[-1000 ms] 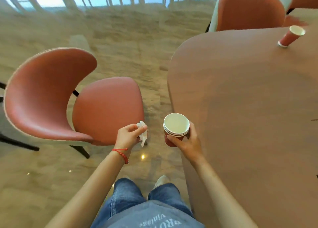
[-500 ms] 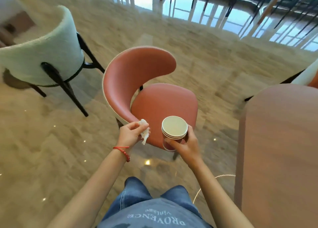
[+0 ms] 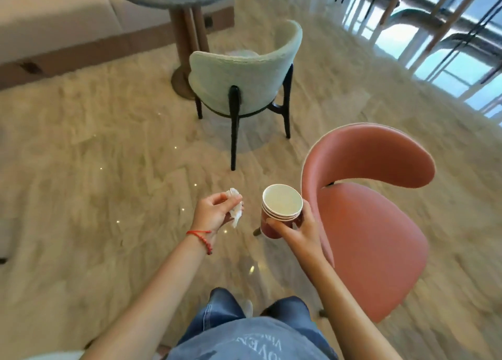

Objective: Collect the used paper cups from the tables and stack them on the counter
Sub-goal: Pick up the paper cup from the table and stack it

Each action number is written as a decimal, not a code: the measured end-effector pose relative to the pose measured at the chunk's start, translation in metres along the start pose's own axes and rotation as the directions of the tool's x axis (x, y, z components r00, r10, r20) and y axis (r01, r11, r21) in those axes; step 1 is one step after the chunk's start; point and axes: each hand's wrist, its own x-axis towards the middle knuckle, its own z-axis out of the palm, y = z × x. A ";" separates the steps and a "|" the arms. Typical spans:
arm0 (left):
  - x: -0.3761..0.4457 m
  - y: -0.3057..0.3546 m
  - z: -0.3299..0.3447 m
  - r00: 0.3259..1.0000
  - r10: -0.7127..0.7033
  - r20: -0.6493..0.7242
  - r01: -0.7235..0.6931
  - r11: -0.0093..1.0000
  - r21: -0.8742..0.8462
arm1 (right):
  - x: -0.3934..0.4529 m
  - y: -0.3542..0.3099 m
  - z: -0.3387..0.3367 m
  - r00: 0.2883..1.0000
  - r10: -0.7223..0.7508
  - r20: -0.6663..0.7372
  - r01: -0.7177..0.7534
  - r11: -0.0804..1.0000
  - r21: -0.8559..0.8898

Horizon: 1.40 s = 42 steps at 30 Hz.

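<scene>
Her right hand [image 3: 297,230] grips a nested stack of cups [image 3: 279,210], perhaps 4; left hand [image 3: 214,213] pinches a crumpled tissue [image 3: 235,207]; no counter visible, stacking remains.

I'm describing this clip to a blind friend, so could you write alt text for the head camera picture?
Seen from above, a person's right hand holds a stack of nested red paper cups, while the left hand pinches a crumpled white tissue. Ahead on the glossy beige floor stand a pale green chair and, to the right, a pink chair.
</scene>
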 end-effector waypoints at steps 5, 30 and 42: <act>0.026 0.013 -0.018 0.994 0.007 -0.111 -0.013 0.998 -0.057 | 0.040 -0.012 0.025 0.993 -0.015 0.114 0.014 1.000 0.009; 0.252 0.138 -0.012 0.984 0.008 -0.176 -0.013 1.000 -0.025 | 0.313 -0.045 0.089 0.982 -0.037 0.183 0.041 0.999 -0.018; 0.394 0.227 -0.105 0.969 0.027 -0.247 -0.058 0.992 -0.116 | 0.459 -0.082 0.243 0.957 -0.016 0.290 0.025 0.999 -0.028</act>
